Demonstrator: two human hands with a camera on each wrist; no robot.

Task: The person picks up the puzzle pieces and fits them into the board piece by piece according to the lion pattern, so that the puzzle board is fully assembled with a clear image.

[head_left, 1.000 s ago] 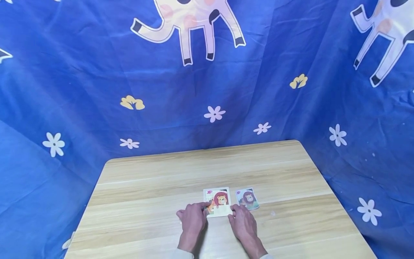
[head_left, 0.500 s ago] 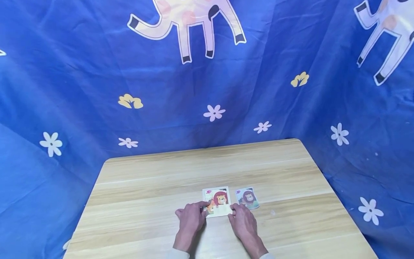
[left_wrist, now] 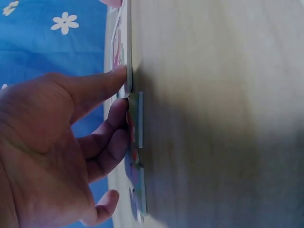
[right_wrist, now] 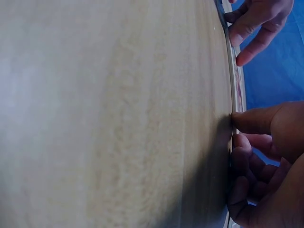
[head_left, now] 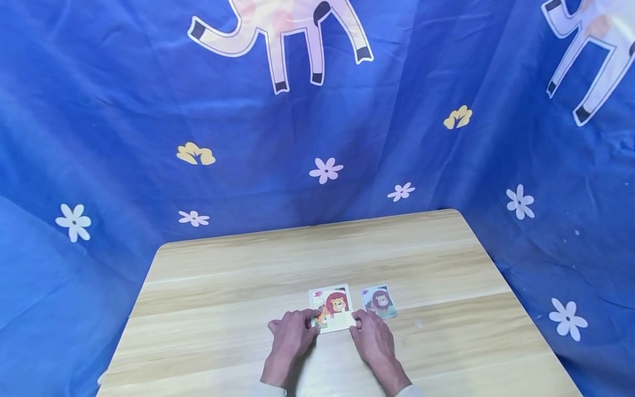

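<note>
A white-framed jigsaw board point(head_left: 341, 322) with a lion picture lies on the table between both hands; its lower right part shows bare white. My left hand point(head_left: 294, 333) grips its left edge, thumb at the near side and index finger reaching over onto the picture. At the right edge, my right hand point(head_left: 373, 335) pinches the frame between thumb and index finger, the other fingers curled in. Under the left fingers, in the left wrist view, loose puzzle pieces point(left_wrist: 136, 121) lie flat beside the board; the hand hides them in the head view.
A picture card point(head_left: 381, 301) with the same lion lies right of the board, close to the right hand. The wood-grain table point(head_left: 238, 286) is bordered by a blue curtain point(head_left: 258, 182) with flowers and animals at the back and sides.
The board and left hand have shifted very slightly left in the head view, which has itself moved a little. Both hands keep their hold on the board.
</note>
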